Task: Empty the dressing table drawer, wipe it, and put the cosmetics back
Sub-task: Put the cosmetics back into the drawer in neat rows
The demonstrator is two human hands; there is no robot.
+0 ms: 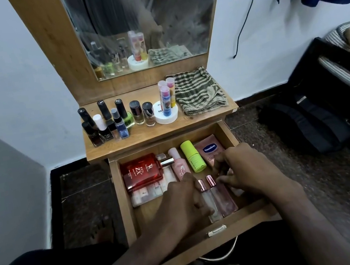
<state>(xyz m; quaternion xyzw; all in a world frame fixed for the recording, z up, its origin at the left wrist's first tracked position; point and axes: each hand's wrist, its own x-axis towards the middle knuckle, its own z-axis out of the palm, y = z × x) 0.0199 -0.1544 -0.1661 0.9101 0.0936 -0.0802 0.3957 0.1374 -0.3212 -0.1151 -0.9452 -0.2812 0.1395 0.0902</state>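
Inside the open drawer (120, 200), left hand (180, 202) grips a clear bottle (210, 204); right hand's (244, 171) grasp is unclear

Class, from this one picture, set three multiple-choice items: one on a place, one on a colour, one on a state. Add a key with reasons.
1. Where does the checked cloth lie?
A in the drawer
B on the tabletop, right side
C on the floor

2. What colour is the large flat perfume bottle?
A red
B blue
C black

3. What state is the drawer in?
A shut
B open and empty
C open, holding cosmetics

Key: B, it lies beside the nail polish stand; A, its body is red; C, it is pulled out with bottles inside.
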